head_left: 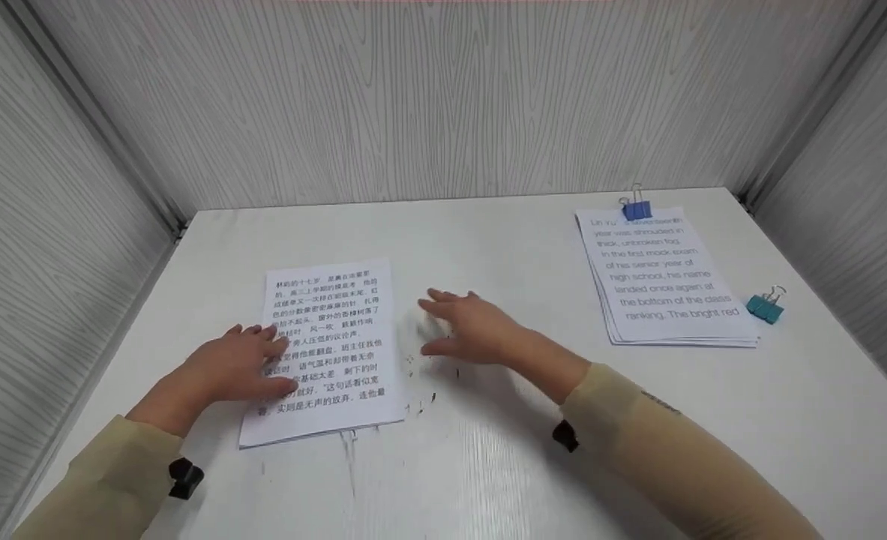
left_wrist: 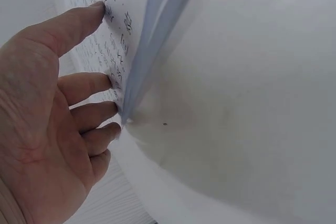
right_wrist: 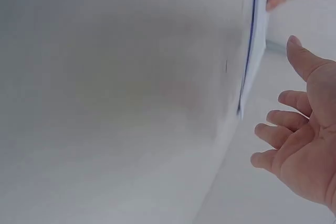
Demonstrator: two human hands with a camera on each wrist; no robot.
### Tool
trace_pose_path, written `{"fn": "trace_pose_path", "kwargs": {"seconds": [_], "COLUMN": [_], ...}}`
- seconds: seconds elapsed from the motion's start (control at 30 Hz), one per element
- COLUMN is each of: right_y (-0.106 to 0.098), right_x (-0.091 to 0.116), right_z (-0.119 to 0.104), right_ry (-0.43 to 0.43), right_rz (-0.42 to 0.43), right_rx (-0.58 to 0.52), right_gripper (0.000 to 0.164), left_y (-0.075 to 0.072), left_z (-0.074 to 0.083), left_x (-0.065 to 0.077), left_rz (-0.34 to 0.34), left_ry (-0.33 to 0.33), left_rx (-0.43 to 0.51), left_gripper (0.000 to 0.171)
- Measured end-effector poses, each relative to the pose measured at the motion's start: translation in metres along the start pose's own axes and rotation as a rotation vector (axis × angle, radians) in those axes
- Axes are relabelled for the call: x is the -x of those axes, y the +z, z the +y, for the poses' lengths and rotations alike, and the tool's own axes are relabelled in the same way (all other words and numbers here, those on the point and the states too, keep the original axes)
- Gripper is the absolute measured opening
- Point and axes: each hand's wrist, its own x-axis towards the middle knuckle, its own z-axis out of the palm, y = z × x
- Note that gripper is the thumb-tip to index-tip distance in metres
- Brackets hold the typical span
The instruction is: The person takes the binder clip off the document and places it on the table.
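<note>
A stack of paper sheets (head_left: 338,300) printed with Chinese text lies on the left half of the table. My left hand (head_left: 237,364) rests on its left edge, fingers extended. In the left wrist view, the fingertips of that hand (left_wrist: 58,93) touch the top sheet near the stack's side edge (left_wrist: 157,24). To the right of the stack, my right hand (head_left: 473,330) hovers over the table with fingers spread and nothing in it. The right wrist view shows this hand (right_wrist: 304,135) apart from the paper stack (right_wrist: 254,51).
At the right lies a second paper stack (head_left: 660,285) with English text, a blue binder clip (head_left: 637,210) on its top edge. Beside it on the white table (head_left: 503,465) sits a teal binder clip (head_left: 765,308). Grey wood-grain panels (head_left: 443,97) enclose the back and sides.
</note>
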Motion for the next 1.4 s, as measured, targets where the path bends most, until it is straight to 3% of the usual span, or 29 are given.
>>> {"fn": "trace_pose_path", "kwargs": {"seconds": [0.17,0.33,0.47,0.63,0.8,1.0,1.2,1.4], "right_y": [-0.037,-0.065,-0.08,-0.086,-0.083,-0.083,-0.082,-0.078], "right_x": [0.045,0.1,0.138,0.169,0.184,0.191,0.196,0.203], "right_z": [0.062,0.126,0.169,0.207,0.225,0.235,0.245,0.25], "right_ry": [0.07,0.202,0.326,0.381,0.427,0.5,0.512,0.518], "right_rz": [0.088,0.129,0.116,0.099,0.084,0.06,0.037,0.008], "right_rx": [0.03,0.059,0.08,0.123,0.11,0.084,0.07,0.023], "right_gripper": [0.08,0.082,0.085,0.089,0.092,0.095,0.098,0.1], "left_y": [-0.011,-0.022,-0.033,-0.046,-0.048,-0.038,-0.023,-0.013], "left_z": [0.007,0.03,0.067,0.132,0.199,0.265,0.307,0.331], "left_x": [-0.004,-0.011,-0.031,-0.066,-0.098,-0.126,-0.145,-0.157], "left_rz": [-0.012,0.114,0.225,0.27,0.277,0.228,0.184,0.151], "left_ry": [-0.049,-0.07,-0.025,0.089,0.24,0.312,0.34,0.37], "left_rx": [0.0,0.023,0.019,0.033,0.023,-0.002,-0.04,-0.099], "left_gripper": [0.081,0.07,0.067,0.072,0.077,0.08,0.08,0.081]}}
